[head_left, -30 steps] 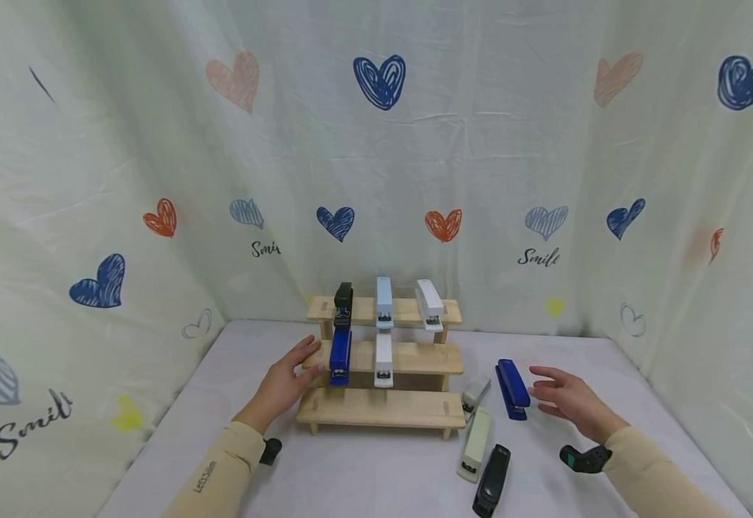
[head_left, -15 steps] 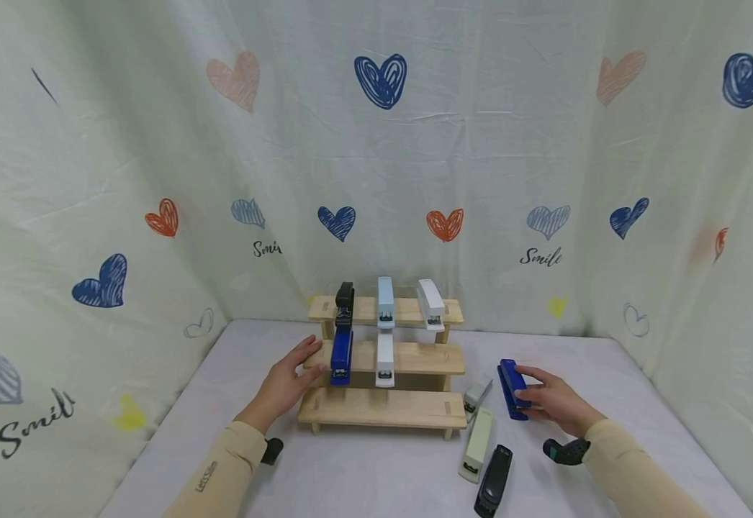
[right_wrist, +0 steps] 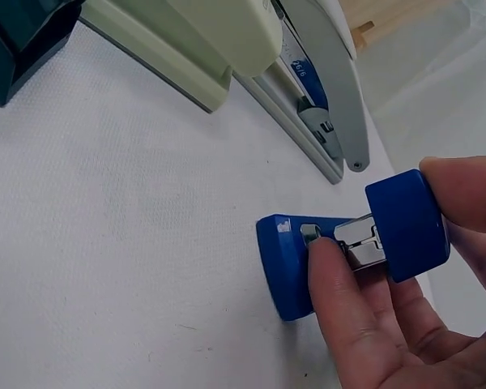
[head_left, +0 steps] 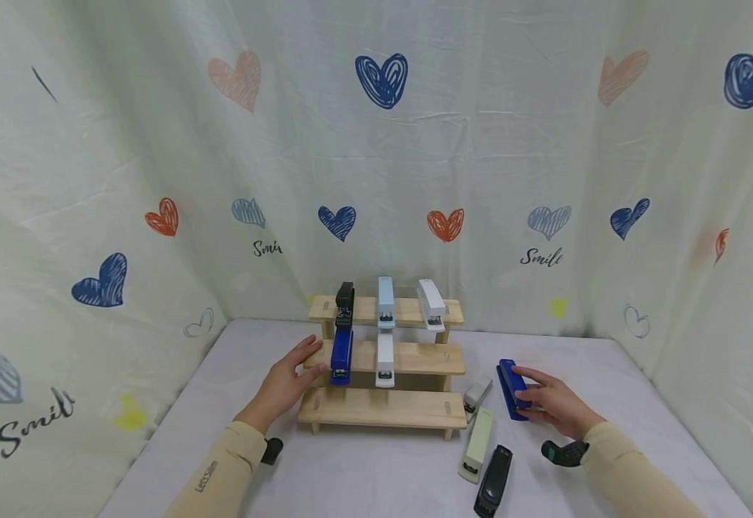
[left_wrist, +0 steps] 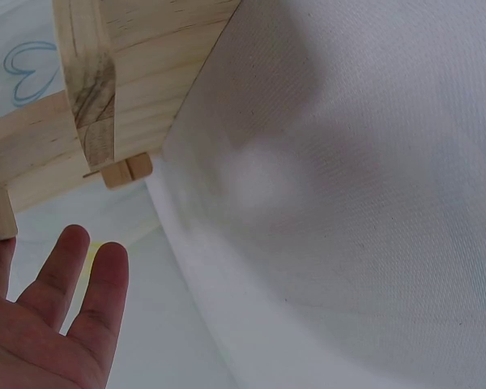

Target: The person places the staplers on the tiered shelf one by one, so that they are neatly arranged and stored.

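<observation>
1. The blue stapler [head_left: 508, 387] lay on the desk [head_left: 350, 483], to the right of the wooden rack [head_left: 376, 409] and apart from it.
2. Its long axis ran mostly away from the person, slanting a little, with the far end leaning left towards the rack. The mouth end seemed to face the person.
3. The right hand [head_left: 558, 406] was by far the nearer one and came at the stapler from the right, across its long side. Its fingers were curled and gripped the body: in the right wrist view one pressed the upper arm, while another lay against the base beside the small metal plate.
4. The left hand [head_left: 283, 385] was well apart, on the opposite side of the rack. Its fingers were loosely extended, touching the left end of the middle shelf [head_left: 418, 358].
5. Between the gripped stapler and the rack lay the grey stapler [head_left: 476, 394], near the rack's right end; the green stapler [head_left: 476, 446] and black stapler [head_left: 493, 480] lay closer to the person.
</observation>
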The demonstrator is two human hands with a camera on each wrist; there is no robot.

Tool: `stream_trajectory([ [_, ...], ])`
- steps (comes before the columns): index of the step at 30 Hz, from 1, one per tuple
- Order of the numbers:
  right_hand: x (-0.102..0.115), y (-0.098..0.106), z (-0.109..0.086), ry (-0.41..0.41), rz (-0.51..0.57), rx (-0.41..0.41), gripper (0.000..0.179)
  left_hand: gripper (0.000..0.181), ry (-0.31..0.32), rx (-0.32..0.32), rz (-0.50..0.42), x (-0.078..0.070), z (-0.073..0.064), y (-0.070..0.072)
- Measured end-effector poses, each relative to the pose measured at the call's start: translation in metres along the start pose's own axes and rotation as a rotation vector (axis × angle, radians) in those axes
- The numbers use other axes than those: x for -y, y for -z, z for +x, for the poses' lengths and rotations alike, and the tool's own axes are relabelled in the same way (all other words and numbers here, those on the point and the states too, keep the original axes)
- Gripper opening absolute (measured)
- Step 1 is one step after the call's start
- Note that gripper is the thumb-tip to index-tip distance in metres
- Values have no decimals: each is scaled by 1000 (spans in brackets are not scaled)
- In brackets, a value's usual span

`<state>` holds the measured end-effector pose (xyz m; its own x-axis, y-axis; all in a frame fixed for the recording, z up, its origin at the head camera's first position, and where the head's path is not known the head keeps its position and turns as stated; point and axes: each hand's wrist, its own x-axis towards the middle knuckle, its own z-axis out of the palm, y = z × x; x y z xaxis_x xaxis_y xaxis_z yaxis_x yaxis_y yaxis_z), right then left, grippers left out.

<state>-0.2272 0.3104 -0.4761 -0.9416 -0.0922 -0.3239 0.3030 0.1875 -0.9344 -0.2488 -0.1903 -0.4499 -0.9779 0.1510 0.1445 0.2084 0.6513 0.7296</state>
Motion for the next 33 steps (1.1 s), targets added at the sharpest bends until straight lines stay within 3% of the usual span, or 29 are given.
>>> stream_trajectory([
  [21, -2, 0, 0, -19, 88, -17, 67, 64, 18, -6, 4, 4, 2, -3],
  [33, 0, 0, -1, -17, 87, -12, 67, 63, 10, -9, -1, 5, 2, -3],
])
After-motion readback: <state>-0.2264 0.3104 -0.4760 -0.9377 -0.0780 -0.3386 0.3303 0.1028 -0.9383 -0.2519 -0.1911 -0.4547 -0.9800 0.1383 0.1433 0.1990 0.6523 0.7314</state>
